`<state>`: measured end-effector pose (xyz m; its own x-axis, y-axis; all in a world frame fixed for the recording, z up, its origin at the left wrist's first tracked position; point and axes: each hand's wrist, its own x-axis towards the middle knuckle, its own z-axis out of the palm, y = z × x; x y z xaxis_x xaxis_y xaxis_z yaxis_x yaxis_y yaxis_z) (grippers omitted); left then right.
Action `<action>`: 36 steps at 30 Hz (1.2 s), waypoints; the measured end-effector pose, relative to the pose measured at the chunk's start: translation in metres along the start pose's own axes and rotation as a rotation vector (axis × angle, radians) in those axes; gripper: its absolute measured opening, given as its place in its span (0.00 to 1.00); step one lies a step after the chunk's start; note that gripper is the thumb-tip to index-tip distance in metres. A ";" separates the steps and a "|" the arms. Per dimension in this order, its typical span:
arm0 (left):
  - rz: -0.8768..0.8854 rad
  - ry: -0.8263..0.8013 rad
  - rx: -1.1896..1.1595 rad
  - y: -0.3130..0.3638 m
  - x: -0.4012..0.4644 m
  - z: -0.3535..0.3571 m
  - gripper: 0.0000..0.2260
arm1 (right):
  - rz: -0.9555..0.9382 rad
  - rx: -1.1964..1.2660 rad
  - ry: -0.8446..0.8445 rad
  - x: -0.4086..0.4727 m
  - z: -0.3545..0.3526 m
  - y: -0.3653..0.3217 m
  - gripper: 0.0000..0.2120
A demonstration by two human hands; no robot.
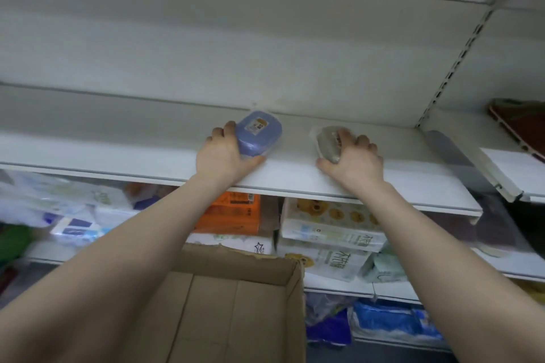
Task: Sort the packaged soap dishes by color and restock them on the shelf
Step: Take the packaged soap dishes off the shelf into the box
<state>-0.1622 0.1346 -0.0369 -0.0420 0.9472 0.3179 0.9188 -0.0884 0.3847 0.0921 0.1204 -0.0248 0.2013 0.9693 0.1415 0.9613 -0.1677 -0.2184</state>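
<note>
Both hands reach up to a white shelf point(118, 150), each closed around a packaged soap dish. The left hand point(224, 153) grips the blue soap dish point(259, 134), fingers curled over its far left corner and thumb stretched along its near edge. The dish is a rounded rectangle in periwinkle blue, sealed in clear film, with a small white and orange label on its lid; it sits on the shelf near the back panel. The right hand point(354, 156) grips the grey soap dish point(327, 144), fingers draped over its top and thumb beside its near end. This dish is a dull grey-beige, also wrapped in clear film that sticks out at its far corner, and much of it is hidden beneath the fingers. It lies on the same shelf, to the right of the blue one and apart from it. Below the forearms stands an open cardboard box point(236, 298). Lower shelves carry tissue packs point(330, 233) and an orange package point(233, 212), blurred in this view.
</note>
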 end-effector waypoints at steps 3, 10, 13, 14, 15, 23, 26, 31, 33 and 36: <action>-0.019 0.026 -0.102 -0.011 -0.010 -0.005 0.35 | -0.022 0.094 0.041 -0.011 0.003 -0.014 0.34; 0.070 0.151 -0.225 -0.081 -0.059 -0.048 0.32 | -0.235 0.218 0.153 -0.074 0.019 -0.090 0.35; 0.018 0.208 -0.268 -0.134 -0.087 -0.081 0.32 | -0.324 0.207 0.153 -0.102 0.030 -0.144 0.35; 0.003 0.222 -0.274 -0.155 -0.098 -0.094 0.33 | -0.355 0.205 0.152 -0.112 0.034 -0.165 0.35; -0.014 0.234 -0.279 -0.177 -0.109 -0.107 0.32 | -0.384 0.213 0.148 -0.121 0.040 -0.187 0.35; -0.263 0.270 -0.217 -0.393 -0.209 -0.190 0.30 | -0.643 0.248 0.082 -0.209 0.109 -0.399 0.34; -0.347 0.276 -0.182 -0.467 -0.248 -0.218 0.31 | -0.733 0.310 0.025 -0.245 0.141 -0.480 0.33; -0.490 0.264 -0.113 -0.563 -0.302 -0.259 0.32 | -0.834 0.329 -0.085 -0.301 0.186 -0.590 0.34; -0.560 0.244 -0.086 -0.595 -0.317 -0.270 0.32 | -0.874 0.329 -0.128 -0.315 0.201 -0.625 0.34; -0.631 0.223 -0.057 -0.633 -0.334 -0.280 0.36 | -0.947 0.321 -0.176 -0.327 0.222 -0.672 0.34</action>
<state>-0.8399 -0.2120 -0.1444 -0.6496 0.7372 0.1860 0.6698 0.4392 0.5987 -0.6617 -0.0436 -0.1388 -0.6724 0.6959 0.2522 0.6105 0.7140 -0.3427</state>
